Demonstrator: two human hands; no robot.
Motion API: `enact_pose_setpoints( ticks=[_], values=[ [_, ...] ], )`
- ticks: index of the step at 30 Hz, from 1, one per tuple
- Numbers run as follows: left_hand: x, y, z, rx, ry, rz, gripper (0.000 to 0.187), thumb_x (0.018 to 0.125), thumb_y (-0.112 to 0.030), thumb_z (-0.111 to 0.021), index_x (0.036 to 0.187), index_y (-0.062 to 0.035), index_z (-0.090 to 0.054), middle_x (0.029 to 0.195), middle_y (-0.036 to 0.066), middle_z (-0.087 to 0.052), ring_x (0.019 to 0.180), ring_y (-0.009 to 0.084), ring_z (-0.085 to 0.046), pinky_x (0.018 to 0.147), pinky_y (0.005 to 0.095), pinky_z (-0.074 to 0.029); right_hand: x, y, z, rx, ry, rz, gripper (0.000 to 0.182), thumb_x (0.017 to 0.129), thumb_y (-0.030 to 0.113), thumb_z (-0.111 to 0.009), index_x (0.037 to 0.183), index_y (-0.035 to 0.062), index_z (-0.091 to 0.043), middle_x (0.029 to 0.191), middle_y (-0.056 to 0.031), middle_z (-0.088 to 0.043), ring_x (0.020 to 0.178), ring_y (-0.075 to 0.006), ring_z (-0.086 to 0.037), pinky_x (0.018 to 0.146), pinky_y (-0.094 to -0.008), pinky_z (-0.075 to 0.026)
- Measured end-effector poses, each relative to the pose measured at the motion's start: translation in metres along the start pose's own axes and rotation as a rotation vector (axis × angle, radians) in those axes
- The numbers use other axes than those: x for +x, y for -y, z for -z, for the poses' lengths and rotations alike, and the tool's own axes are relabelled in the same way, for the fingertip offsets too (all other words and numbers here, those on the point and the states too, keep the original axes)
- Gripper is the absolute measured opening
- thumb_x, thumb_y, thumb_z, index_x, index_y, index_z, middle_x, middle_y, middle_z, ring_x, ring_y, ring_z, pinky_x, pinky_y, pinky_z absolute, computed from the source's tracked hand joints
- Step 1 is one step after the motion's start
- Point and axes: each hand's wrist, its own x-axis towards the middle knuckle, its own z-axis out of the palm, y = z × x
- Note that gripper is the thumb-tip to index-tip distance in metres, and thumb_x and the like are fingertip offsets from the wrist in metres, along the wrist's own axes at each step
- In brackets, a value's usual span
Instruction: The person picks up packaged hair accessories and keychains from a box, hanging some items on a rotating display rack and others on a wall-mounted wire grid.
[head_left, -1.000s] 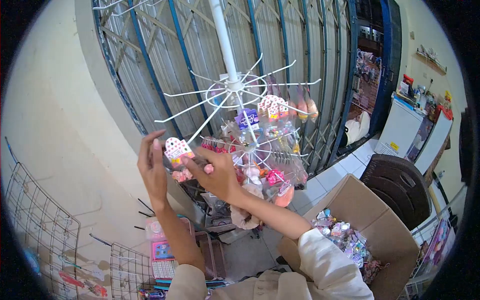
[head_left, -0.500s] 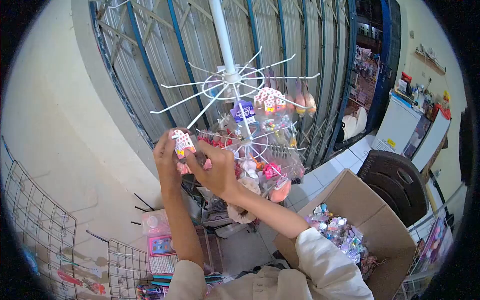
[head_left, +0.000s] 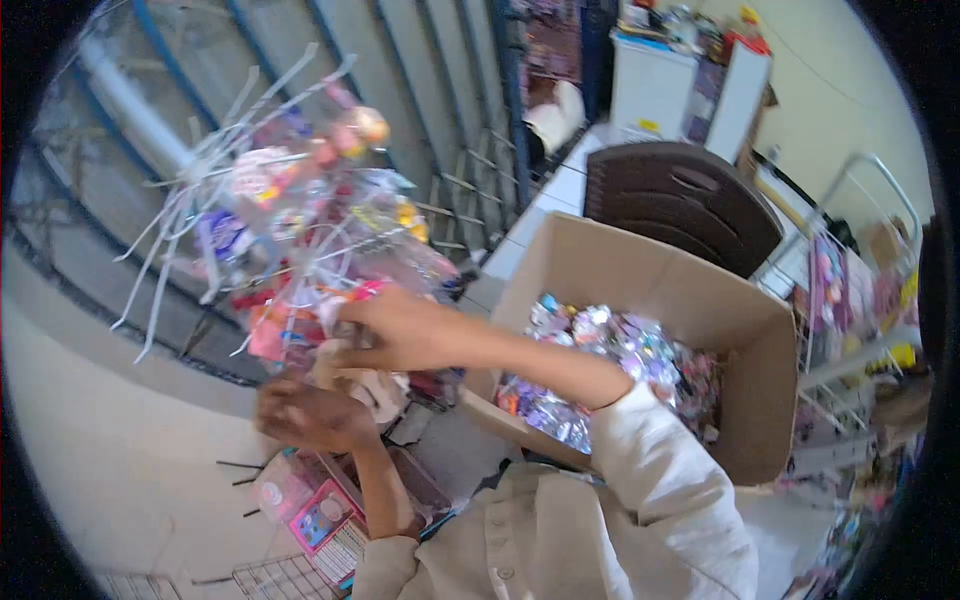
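Note:
A white wire display rack (head_left: 190, 185) leans across the upper left, its hooks loaded with small packaged accessories, blurred. Among them are a purple card (head_left: 225, 235) and a white-and-pink card (head_left: 262, 175). My right hand (head_left: 395, 330) is at the lower tier, beside pink items; its fingertips are smeared, so any hold cannot be made out. Below and left of it, my left hand (head_left: 315, 415) has bent fingers, also blurred, and nothing in it can be made out. A beige scrunchie (head_left: 380, 395) hangs between the two hands.
To the right stands an open cardboard box (head_left: 745, 400) with many shiny packets (head_left: 625, 350). Behind it is a brown plastic chair (head_left: 680, 200). Pink boxes (head_left: 325, 515) lie low on the left, near wire grids (head_left: 280, 580). A folding metal gate (head_left: 420, 100) stands behind the rack.
The view has swung right and down, so the rack appears further left and tilted. My hands have separated; the packet with the white-and-pink card is no longer visible between them.

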Motion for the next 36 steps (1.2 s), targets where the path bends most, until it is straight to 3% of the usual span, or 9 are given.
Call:
enact_pose_setpoints(
  ticks=[2,4,6,14,20,22,26,32,36],
  values=[
    [-0.034,-0.014,-0.001,-0.003,0.813,-0.053,0.024,0.077,-0.019,-0.043,0.067,0.0023,-0.048,0.073,0.01,-0.05,0.062,0.0172,-0.047,0.06,0.0294,-0.038,-0.048,-0.011,0.061,0.045,0.365,-0.258,0.031,0.071,0.031,-0.057,0.081,0.0017,-0.055,0.065,-0.0142,-0.056,0.059,-0.0226,-0.055,0.053,-0.0312,-0.041],
    [-0.044,-0.023,-0.04,-0.041,1.441,0.163,0.022,0.076,-0.019,-0.047,0.07,0.0019,-0.049,0.066,0.009,-0.052,0.063,0.0187,-0.049,0.062,0.0303,-0.039,-0.113,-0.038,0.099,0.022,0.31,-0.57,0.028,0.07,0.027,-0.058,0.082,0.0015,-0.058,0.074,-0.0124,-0.058,0.064,-0.0228,-0.056,0.059,-0.0289,-0.043],
    [-0.08,-0.028,-0.082,0.008,1.648,0.494,0.019,0.074,-0.019,-0.049,0.075,-0.0008,-0.05,0.065,0.012,-0.053,0.064,0.0266,-0.052,0.063,0.0337,-0.04,-0.177,-0.065,0.13,-0.176,0.276,-0.702,0.027,0.069,0.023,-0.058,0.084,0.0014,-0.058,0.077,-0.0116,-0.059,0.068,-0.0221,-0.057,0.062,-0.0289,-0.044],
    [-0.306,0.1,-0.108,0.589,2.825,0.386,0.044,0.063,-0.019,-0.053,0.102,0.0013,-0.047,0.091,0.02,-0.054,0.084,0.0287,-0.053,0.071,0.0372,-0.043,-0.354,-0.159,0.122,-0.324,0.014,-1.099,0.021,0.064,0.02,-0.059,0.074,0.0018,-0.059,0.074,-0.0149,-0.058,0.069,-0.0268,-0.056,0.063,-0.0334,-0.044],
    [-0.386,0.151,-0.007,0.876,2.584,0.525,0.051,0.064,-0.021,-0.056,0.107,0.0007,-0.042,0.106,0.016,-0.048,0.093,0.0296,-0.049,0.076,0.0376,-0.042,-0.365,-0.193,0.048,-0.574,0.01,-1.137,0.043,0.061,0.031,-0.061,0.093,0.0032,-0.051,0.083,-0.0156,-0.056,0.076,-0.0311,-0.054,0.066,-0.037,-0.043],
    [-0.388,0.149,0.025,0.993,2.163,0.537,0.04,0.064,-0.021,-0.054,0.098,-0.002,-0.048,0.099,0.02,-0.05,0.092,0.0302,-0.049,0.079,0.0382,-0.04,-0.361,-0.192,0.036,-0.653,0.051,-1.223,0.051,0.062,0.035,-0.06,0.1,0.0043,-0.047,0.088,-0.0163,-0.055,0.082,-0.0311,-0.052,0.07,-0.0386,-0.042],
    [-0.369,0.15,0.026,1.029,2.1,0.605,0.038,0.064,-0.019,-0.053,0.097,-0.0025,-0.048,0.099,0.021,-0.049,0.092,0.0326,-0.048,0.079,0.0382,-0.04,-0.356,-0.2,0.024,-0.75,0.151,-1.337,0.055,0.061,0.038,-0.061,0.103,0.0066,-0.045,0.104,-0.0136,-0.046,0.103,-0.028,-0.039,0.08,-0.0439,-0.033],
    [-0.367,0.145,0.027,0.957,2.281,0.726,0.032,0.063,-0.014,-0.054,0.093,-0.0027,-0.048,0.099,0.02,-0.049,0.093,0.0311,-0.048,0.077,0.0402,-0.041,-0.376,-0.21,0.028,-0.697,-0.116,-1.156,0.031,0.054,0.015,-0.066,0.08,0.0057,-0.054,0.082,-0.0114,-0.05,0.086,-0.029,-0.046,0.074,-0.0354,-0.038],
    [-0.375,0.143,0.032,0.975,2.143,0.674,0.041,0.062,-0.015,-0.056,0.098,-0.0017,-0.044,0.097,0.02,-0.048,0.09,0.0339,-0.049,0.074,0.0411,-0.042,-0.385,-0.203,0.048,-0.405,-0.352,-1.102,0.028,0.052,0.009,-0.066,0.075,0.0013,-0.051,0.067,-0.014,-0.053,0.062,-0.0302,-0.052,0.056,-0.0352,-0.042]
  ],
)
